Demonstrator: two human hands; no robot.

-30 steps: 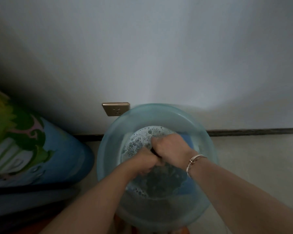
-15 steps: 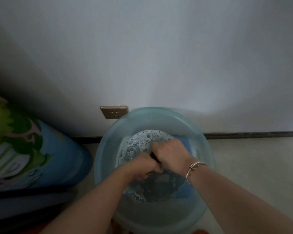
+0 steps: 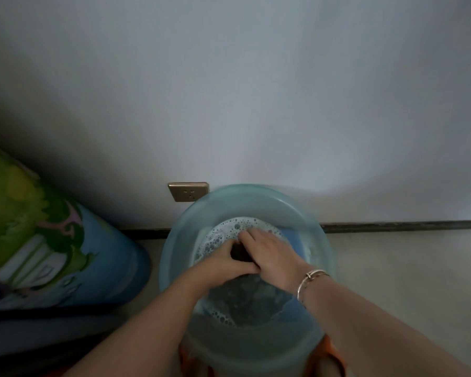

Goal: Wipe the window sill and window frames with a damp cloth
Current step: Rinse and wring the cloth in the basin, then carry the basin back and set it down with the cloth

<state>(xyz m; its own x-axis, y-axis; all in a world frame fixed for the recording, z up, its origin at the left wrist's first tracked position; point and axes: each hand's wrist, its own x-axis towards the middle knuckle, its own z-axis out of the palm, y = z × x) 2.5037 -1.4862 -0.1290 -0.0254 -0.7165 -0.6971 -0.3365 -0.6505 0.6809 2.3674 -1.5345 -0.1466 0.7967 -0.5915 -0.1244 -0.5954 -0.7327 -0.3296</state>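
Together, both hands' curled fingers [image 3: 230,247] clutch the dark cloth [image 3: 239,253] over the basin [image 3: 256,197].

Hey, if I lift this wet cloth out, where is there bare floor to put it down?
Bare floor lies right of the basin, below the baseboard. Left is crowded: the printed blue roll nearly meets the basin. Both hands, left hand and right hand, fill the basin.
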